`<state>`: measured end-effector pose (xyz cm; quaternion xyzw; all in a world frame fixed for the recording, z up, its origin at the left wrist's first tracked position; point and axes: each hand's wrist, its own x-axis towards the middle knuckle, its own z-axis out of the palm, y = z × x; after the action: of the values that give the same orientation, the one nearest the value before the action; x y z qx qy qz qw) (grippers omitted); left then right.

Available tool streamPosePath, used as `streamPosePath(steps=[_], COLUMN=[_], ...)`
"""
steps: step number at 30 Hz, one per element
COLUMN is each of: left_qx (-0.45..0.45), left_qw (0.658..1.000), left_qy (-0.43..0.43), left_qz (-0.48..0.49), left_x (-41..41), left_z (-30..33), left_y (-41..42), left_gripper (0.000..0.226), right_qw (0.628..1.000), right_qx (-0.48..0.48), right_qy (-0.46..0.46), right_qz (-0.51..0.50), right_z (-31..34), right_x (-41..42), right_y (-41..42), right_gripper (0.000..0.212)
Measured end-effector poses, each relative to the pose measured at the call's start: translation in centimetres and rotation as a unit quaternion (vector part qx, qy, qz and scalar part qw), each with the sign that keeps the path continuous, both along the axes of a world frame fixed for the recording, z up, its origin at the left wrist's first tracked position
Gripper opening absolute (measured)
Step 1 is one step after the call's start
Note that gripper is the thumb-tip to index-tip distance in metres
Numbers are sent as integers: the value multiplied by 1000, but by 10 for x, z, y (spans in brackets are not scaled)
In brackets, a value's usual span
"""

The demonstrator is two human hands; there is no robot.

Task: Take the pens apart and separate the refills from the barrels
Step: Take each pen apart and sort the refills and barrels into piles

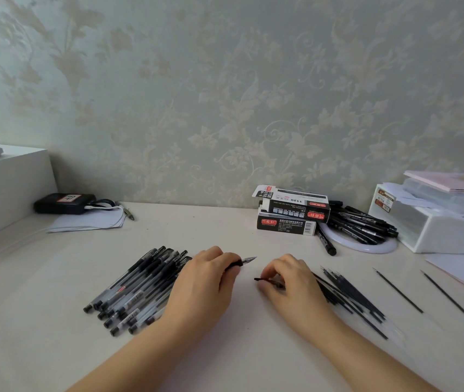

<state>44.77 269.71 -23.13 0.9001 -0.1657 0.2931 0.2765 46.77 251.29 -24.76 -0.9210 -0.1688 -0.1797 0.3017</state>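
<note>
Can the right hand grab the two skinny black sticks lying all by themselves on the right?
Probably yes. The two refills lie alone on bare table, past the refill pile, with nothing on them. But the right hand already pinches a small black piece.

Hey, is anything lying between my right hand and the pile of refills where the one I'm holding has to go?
Nothing visible is in the way. The right hand pinches a thin black piece, and the pile of refills starts right beside its knuckles.
</note>
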Motion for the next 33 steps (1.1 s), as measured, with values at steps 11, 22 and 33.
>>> streamPosePath(steps=[11,22,33], left_qx=[17,27,13], left_qw=[999,999,998], left_qy=[-6,-11,13], left_qz=[-47,-38,-68], left_x=[-2,1,2], left_z=[2,1,-1], left_y=[-1,1,1], left_gripper=[16,13,11], right_qw=[976,947,927], right_qx=[208,310,328], right_qy=[20,59,103], right_qz=[66,66,147], right_z=[11,8,9], right_x=[-5,1,-2], right_y=[1,-4,-3], right_gripper=[7,16,25])
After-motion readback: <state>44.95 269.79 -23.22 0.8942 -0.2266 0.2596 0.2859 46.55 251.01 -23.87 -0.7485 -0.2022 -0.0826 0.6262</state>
